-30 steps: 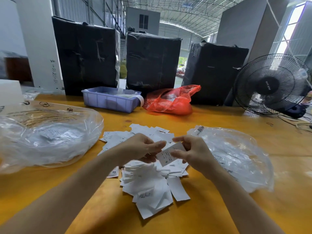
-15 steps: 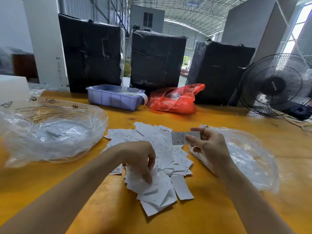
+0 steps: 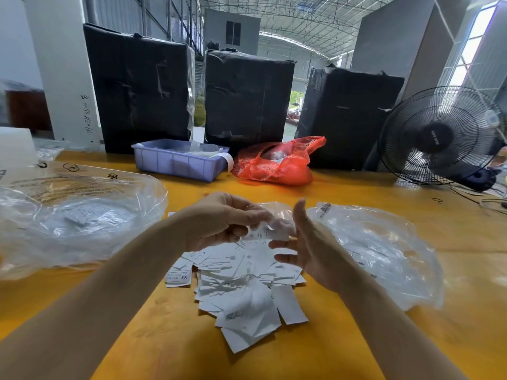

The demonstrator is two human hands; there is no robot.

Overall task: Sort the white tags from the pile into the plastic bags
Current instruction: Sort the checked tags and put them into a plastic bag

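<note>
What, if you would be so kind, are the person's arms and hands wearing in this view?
Nothing that shows. The left hand and right hand are bare, with no gloves, and no ring, watch or bracelet can be made out. Both forearms are uncovered right down to the bottom edge of the picture, so no sleeve is in view. No markings, straps or cables show on them.

Two bare forearms reach in from the bottom edge and meet above the pile of white tags. No sleeve, cuff, watch, bracelet or glove shows anywhere along them; they are uncovered from the frame's edge to the wrists. The left hand, on the left side of the pile, wears no visible ring, and its fingernails look short and plain. The right hand, on the pile's right side, is likewise bare, with no jewellery on the fingers that show.
</note>
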